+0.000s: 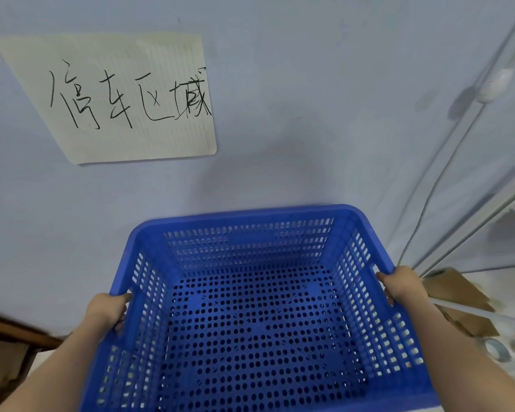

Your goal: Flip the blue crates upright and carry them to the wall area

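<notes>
Head view: pale wall [309, 99] ahead, handwritten paper sign [116, 96] upper left. Your left hand [107, 310] and right hand [400, 285] each grip a side rim of the upright blue crate [250, 316], lower centre.

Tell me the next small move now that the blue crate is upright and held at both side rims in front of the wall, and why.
Probably lower it straight down and set it at the foot of the wall. The blue crate is already open side up and empty, the left hand and right hand grip opposite rims, and its far edge sits close to the wall below the paper sign.
</notes>
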### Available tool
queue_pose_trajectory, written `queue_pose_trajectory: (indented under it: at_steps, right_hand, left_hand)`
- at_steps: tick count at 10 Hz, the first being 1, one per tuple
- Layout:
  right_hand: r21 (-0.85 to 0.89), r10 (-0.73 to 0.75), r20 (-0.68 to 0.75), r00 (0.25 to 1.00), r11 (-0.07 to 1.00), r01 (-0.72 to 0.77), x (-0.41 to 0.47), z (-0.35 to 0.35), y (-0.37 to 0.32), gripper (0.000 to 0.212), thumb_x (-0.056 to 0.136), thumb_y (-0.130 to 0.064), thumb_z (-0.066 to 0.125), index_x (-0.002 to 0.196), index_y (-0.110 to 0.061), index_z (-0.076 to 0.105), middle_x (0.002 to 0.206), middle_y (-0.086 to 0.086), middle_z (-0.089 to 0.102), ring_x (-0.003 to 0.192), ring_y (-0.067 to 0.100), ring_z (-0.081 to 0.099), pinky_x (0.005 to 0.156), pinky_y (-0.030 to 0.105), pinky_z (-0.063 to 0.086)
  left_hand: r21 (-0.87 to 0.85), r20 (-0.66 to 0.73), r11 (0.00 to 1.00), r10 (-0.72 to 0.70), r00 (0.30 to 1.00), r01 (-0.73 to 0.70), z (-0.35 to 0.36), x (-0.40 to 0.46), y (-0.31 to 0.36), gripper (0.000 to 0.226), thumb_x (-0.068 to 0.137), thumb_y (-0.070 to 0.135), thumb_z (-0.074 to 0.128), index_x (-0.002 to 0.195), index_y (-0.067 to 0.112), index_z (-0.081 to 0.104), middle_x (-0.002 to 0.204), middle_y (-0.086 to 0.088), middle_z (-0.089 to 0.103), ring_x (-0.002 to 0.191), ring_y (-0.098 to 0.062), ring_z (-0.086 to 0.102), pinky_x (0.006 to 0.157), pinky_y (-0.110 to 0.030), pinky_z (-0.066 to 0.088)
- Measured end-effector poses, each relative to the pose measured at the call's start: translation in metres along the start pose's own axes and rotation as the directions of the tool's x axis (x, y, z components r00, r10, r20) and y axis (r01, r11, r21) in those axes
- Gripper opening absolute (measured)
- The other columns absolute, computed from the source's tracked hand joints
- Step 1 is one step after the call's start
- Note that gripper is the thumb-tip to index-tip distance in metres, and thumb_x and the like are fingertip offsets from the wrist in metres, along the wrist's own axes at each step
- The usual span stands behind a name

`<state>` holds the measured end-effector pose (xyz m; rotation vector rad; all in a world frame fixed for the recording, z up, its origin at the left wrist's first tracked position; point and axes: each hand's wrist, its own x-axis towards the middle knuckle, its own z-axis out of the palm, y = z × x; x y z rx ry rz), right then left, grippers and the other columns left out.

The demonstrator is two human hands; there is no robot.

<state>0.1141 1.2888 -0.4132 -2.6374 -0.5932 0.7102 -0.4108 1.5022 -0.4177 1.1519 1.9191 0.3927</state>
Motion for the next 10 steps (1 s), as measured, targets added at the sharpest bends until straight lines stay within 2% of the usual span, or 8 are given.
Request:
queue_pose_trajectory:
  at_steps: [2, 4, 5, 6, 7, 8, 9, 10]
  right_hand:
    - [-0.056, -0.02, -0.032, 0.999, 0.998, 0.019, -0.001, -0.002, -0.003, 0.029, 0.085, -0.031, 0.054, 0.077, -0.004, 0.061, 0.055, 0.013, 0.07, 0.058, 0.028, 0.067, 0.065, 0.035, 0.056]
    - [-0.089, -0.059, -0.02, 0.998, 0.994, 0.057, -0.006, 0.0, 0.001, 0.031, 0.089, -0.033, 0.05, 0.09, -0.003, 0.06, 0.068, 0.013, 0.07, 0.065, 0.028, 0.065, 0.06, 0.031, 0.047]
    - [-0.126, -0.029, 0.046, 0.999, 0.991, 0.035, -0.001, -0.002, -0.004, 0.036, 0.092, -0.028, 0.052, 0.113, 0.002, 0.052, 0.097, 0.02, 0.065, 0.087, 0.033, 0.063, 0.076, 0.034, 0.048]
    - [-0.265, 0.022, 0.039, 0.999, 0.964, -0.011, -0.007, -0.002, -0.009, 0.037, 0.091, -0.019, 0.047, 0.125, -0.003, 0.041, 0.123, 0.018, 0.058, 0.11, 0.033, 0.058, 0.094, 0.041, 0.048]
    - [-0.434, -0.037, -0.031, 0.999, 0.901, 0.02, -0.018, -0.001, -0.016, 0.045, 0.092, -0.017, 0.038, 0.135, -0.003, 0.038, 0.137, 0.013, 0.048, 0.124, 0.027, 0.05, 0.101, 0.038, 0.044]
    - [-0.549, -0.141, 0.066, 0.988, 0.821, 0.154, -0.023, 0.0, -0.04, 0.057, 0.091, -0.022, 0.034, 0.144, -0.003, 0.029, 0.147, 0.013, 0.038, 0.132, 0.028, 0.041, 0.108, 0.039, 0.039]
    - [-0.614, -0.307, 0.215, 0.927, 0.696, 0.373, -0.023, -0.004, -0.079, 0.063, 0.093, -0.03, 0.036, 0.15, -0.007, 0.022, 0.156, 0.013, 0.023, 0.142, 0.032, 0.026, 0.114, 0.045, 0.03]
    - [-0.466, -0.456, 0.215, 0.864, 0.729, 0.501, -0.052, -0.028, -0.138, 0.065, 0.096, -0.025, 0.041, 0.152, -0.005, 0.015, 0.16, 0.015, 0.015, 0.146, 0.031, 0.02, 0.117, 0.042, 0.025]
  left_hand:
    - [0.237, -0.109, 0.971, 0.045, 0.993, -0.018, -0.001, -0.005, 0.004, 0.037, 0.088, 0.034, 0.055, 0.074, 0.0, 0.059, 0.059, -0.018, 0.066, 0.053, -0.031, 0.062, 0.063, -0.038, 0.052]
    - [0.402, -0.147, 0.906, 0.207, 0.967, -0.133, 0.001, -0.013, 0.002, 0.032, 0.088, 0.037, 0.053, 0.095, 0.005, 0.055, 0.087, -0.015, 0.066, 0.073, -0.032, 0.064, 0.07, -0.039, 0.053]
    - [0.517, -0.087, 0.84, 0.241, 0.967, -0.163, 0.001, -0.027, 0.001, 0.024, 0.095, 0.028, 0.044, 0.103, 0.007, 0.038, 0.099, -0.017, 0.06, 0.079, -0.03, 0.055, 0.07, -0.037, 0.043]
    - [0.628, -0.039, 0.77, 0.171, 0.985, -0.109, -0.002, -0.029, 0.002, 0.021, 0.094, 0.017, 0.035, 0.112, 0.006, 0.033, 0.118, -0.016, 0.059, 0.097, -0.03, 0.058, 0.084, -0.04, 0.045]
    - [0.703, 0.002, 0.702, 0.154, 0.988, -0.111, -0.01, -0.036, 0.018, 0.04, 0.091, 0.02, 0.038, 0.129, 0.007, 0.037, 0.121, -0.009, 0.058, 0.106, -0.026, 0.06, 0.085, -0.035, 0.047]
    - [0.827, 0.083, 0.508, 0.313, 0.946, -0.24, -0.013, -0.061, 0.05, 0.043, 0.092, 0.024, 0.036, 0.133, 0.012, 0.04, 0.132, -0.005, 0.053, 0.115, -0.022, 0.057, 0.091, -0.033, 0.046]
    - [0.833, 0.127, 0.448, 0.415, 0.901, -0.324, -0.016, -0.083, 0.093, 0.043, 0.092, 0.024, 0.037, 0.133, 0.013, 0.042, 0.136, -0.005, 0.051, 0.116, -0.023, 0.056, 0.091, -0.034, 0.046]
    - [0.792, 0.123, 0.457, 0.531, 0.839, -0.406, -0.019, -0.109, 0.144, 0.046, 0.093, 0.025, 0.04, 0.137, 0.01, 0.04, 0.141, -0.007, 0.046, 0.124, -0.025, 0.049, 0.097, -0.036, 0.042]
